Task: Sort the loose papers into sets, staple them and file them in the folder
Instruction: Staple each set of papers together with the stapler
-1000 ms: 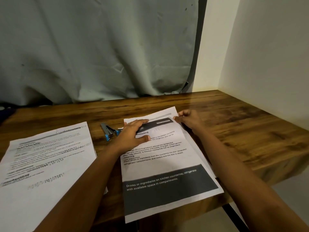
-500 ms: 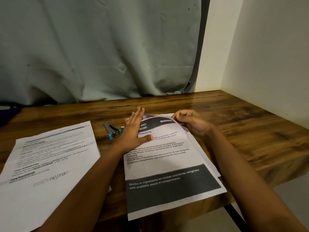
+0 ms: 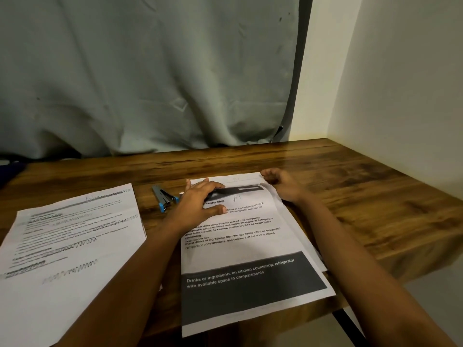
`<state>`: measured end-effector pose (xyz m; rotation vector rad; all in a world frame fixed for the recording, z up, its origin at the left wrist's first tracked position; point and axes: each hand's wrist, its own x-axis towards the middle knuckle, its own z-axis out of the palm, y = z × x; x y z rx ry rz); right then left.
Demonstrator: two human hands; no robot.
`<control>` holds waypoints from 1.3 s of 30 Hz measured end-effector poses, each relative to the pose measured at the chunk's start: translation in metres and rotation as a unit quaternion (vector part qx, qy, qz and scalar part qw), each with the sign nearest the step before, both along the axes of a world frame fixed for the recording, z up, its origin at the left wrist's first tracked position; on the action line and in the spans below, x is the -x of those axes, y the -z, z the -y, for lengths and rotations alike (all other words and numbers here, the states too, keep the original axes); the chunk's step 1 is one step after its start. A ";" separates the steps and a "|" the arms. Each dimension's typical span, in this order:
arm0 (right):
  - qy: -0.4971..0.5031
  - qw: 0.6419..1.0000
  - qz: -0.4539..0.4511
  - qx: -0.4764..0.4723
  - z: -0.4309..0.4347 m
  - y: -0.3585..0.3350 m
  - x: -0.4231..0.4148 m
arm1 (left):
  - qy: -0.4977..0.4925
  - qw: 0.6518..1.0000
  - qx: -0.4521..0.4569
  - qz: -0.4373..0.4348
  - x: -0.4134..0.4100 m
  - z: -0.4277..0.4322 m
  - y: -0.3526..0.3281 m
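Observation:
A set of printed papers [image 3: 246, 249] with a dark band near its bottom lies on the wooden table [image 3: 363, 196] in front of me, hanging over the near edge. My left hand [image 3: 200, 204] rests flat on the top sheet's upper left, fingers straight. At the far right corner my right hand [image 3: 280, 184] has its fingers curled around the papers' edge. The sheet below shows past the top sheet along the far edge. A second stack of papers [image 3: 67, 249] lies at the left. A blue and grey stapler [image 3: 164, 197] sits between the two stacks, just left of my left hand.
A pale green curtain [image 3: 150, 83] hangs behind the table. A cream wall [image 3: 400, 96] bounds the table's right side. A dark table leg [image 3: 348, 329] shows under the near right edge. Bare wood stretches to the right of the papers.
My left hand has come back down flat on the top sheet. The top sheet has slid toward me, baring the far edge of the sheet below. My right hand stays at the far right corner.

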<state>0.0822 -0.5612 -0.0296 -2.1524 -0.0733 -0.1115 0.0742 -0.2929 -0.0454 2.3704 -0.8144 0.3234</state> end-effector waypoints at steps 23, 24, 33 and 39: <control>-0.029 0.972 -0.027 -0.233 -0.006 -0.019 0.014 | -0.010 1.000 0.000 -0.014 0.005 0.001 -0.002; -0.045 0.970 -0.035 -0.238 -0.006 -0.021 0.019 | -0.012 1.000 -0.005 -0.020 0.005 0.001 -0.002; -0.194 0.969 -0.083 -0.128 -0.008 -0.020 0.028 | -0.007 1.000 0.013 0.009 0.005 0.002 -0.001; -0.001 0.992 -0.006 -0.124 -0.003 -0.012 0.017 | -0.014 1.000 -0.020 -0.002 -0.002 0.000 0.005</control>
